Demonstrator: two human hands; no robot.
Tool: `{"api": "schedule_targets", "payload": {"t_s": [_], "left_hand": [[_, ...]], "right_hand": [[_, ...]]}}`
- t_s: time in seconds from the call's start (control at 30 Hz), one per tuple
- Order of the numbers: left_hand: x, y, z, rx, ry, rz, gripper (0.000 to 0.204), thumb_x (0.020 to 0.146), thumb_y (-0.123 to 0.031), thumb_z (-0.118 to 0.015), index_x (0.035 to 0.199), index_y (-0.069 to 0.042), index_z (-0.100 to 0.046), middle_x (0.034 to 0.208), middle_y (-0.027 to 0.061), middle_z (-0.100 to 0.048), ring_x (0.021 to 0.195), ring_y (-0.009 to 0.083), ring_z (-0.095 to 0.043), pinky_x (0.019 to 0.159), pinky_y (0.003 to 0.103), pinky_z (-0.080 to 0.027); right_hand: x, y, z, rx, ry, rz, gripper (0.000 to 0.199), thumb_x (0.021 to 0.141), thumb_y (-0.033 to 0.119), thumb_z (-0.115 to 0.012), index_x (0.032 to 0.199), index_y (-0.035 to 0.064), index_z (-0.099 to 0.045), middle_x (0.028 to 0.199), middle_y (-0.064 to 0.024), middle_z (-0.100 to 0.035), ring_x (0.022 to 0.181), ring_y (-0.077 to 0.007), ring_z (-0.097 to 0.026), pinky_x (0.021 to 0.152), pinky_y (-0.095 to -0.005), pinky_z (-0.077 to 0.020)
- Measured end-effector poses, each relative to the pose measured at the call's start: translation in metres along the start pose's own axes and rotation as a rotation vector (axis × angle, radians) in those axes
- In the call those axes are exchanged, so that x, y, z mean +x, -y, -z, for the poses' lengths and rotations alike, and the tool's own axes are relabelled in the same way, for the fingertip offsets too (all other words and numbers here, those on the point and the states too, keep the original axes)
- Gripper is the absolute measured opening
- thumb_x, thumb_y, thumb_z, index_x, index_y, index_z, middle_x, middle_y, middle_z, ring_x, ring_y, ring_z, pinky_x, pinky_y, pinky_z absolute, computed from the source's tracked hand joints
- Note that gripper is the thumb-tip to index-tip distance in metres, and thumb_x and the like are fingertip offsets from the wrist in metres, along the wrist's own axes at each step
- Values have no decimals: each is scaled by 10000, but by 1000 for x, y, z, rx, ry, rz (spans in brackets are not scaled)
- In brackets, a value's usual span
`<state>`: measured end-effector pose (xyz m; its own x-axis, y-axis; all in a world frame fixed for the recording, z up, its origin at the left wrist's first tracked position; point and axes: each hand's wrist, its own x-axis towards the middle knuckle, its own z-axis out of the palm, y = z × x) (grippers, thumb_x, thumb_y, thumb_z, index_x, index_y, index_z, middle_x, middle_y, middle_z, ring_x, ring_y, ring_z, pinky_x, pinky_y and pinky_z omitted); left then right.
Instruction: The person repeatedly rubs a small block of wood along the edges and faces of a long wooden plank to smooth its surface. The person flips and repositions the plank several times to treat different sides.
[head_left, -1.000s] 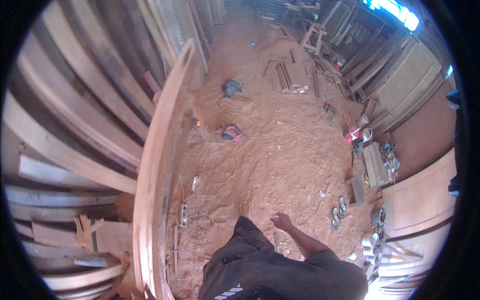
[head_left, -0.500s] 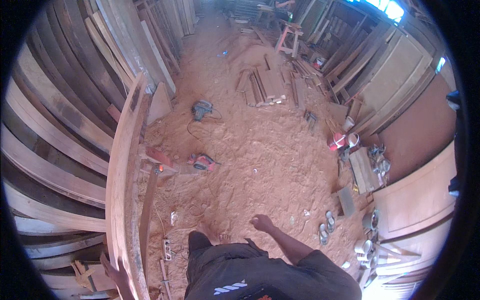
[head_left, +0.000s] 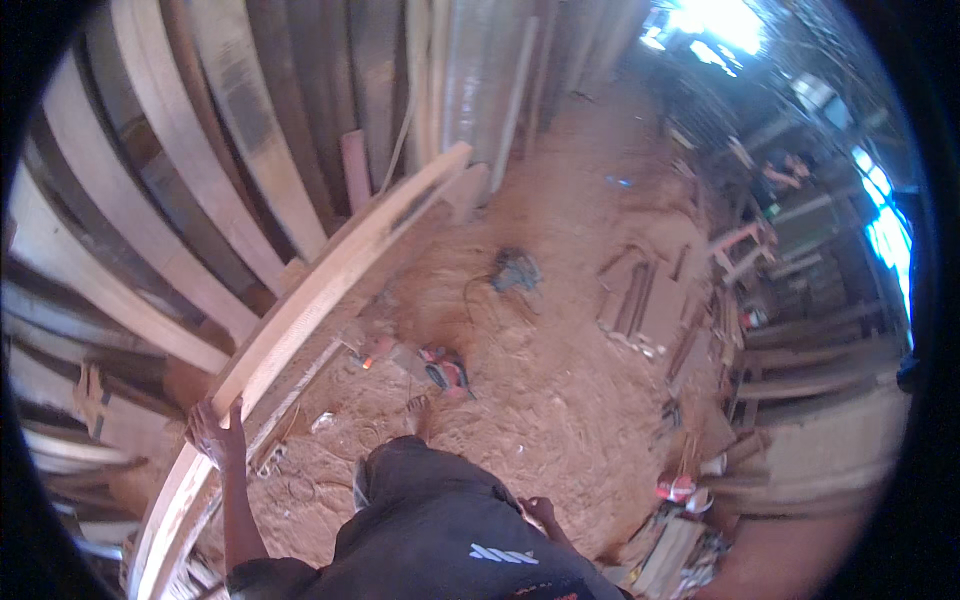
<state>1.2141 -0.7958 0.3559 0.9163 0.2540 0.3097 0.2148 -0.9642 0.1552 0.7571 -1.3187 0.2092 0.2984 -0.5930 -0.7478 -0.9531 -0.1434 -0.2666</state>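
Observation:
A long, pale wooden plank (head_left: 318,283) stands on edge along my left side, running from beside my body towards the far wall. My left hand (head_left: 218,434) grips its upper edge, with the fingers over the top and the thumb on the near face. My right hand (head_left: 540,513) is low beside my body, over the sandy floor and touching no work piece that I can see. Its fingers are partly hidden and blurred. On the floor right of the plank lie a red power tool (head_left: 445,372) and a grey-blue power tool (head_left: 515,270) with a cord.
Many boards (head_left: 165,140) lean against the wall at left. A stack of short planks (head_left: 640,300) lies on the dusty floor ahead. Red and white buckets (head_left: 677,489) stand at right. A small wooden stand (head_left: 740,250) and another person (head_left: 788,172) are farther back.
My view has swung left and my body has moved nearer the plank. My left hand has gone from resting by the plank to gripping its upper edge. My right hand has drawn back to my body.

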Motion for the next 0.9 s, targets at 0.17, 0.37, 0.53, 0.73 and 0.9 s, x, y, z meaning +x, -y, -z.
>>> {"api": "schedule_targets", "payload": {"t_s": [0.17,0.37,0.53,0.73,0.9], "left_hand": [[-5,10,-1,-39,-87,-118,654,894,-583,-819,1245,-50,-672,1212,178,-713,1192,406,-636,1082,559,-427],[-24,-21,19,-12,-6,124,759,909,-532,-834,1463,-49,-644,1561,193,-598,1507,400,-481,1267,554,-332],[-95,-155,-4,-147,-277,588,829,1006,-289,-783,1680,-71,-352,1724,247,-373,1605,430,-336,1303,565,-278],[-183,-401,-58,-700,-313,1182,794,1008,-223,-794,1657,-55,-370,1573,240,-554,1395,363,-616,1092,473,-554],[-184,-545,-61,-964,-254,1318,750,1023,-308,-782,1638,-60,-433,1405,201,-711,1158,300,-756,954,424,-610]], "right_hand": [[107,56,54,-100,26,54,408,908,484,-812,1026,96,-855,986,-221,-813,969,-366,-802,835,-481,-615],[258,326,158,-82,-50,677,207,986,181,-666,1126,66,-767,990,-101,-774,898,-233,-745,759,-436,-610],[288,603,251,138,123,1256,741,974,143,-807,1625,63,-462,1613,-107,-499,1418,-237,-523,1159,-463,-486],[230,805,284,-241,603,1507,883,897,182,-876,1635,34,-415,1615,-180,-473,1453,-331,-507,1207,-496,-446],[248,840,268,-352,934,1546,695,828,93,-863,1458,-5,-586,1434,-176,-627,1314,-298,-616,1055,-425,-549]]}}
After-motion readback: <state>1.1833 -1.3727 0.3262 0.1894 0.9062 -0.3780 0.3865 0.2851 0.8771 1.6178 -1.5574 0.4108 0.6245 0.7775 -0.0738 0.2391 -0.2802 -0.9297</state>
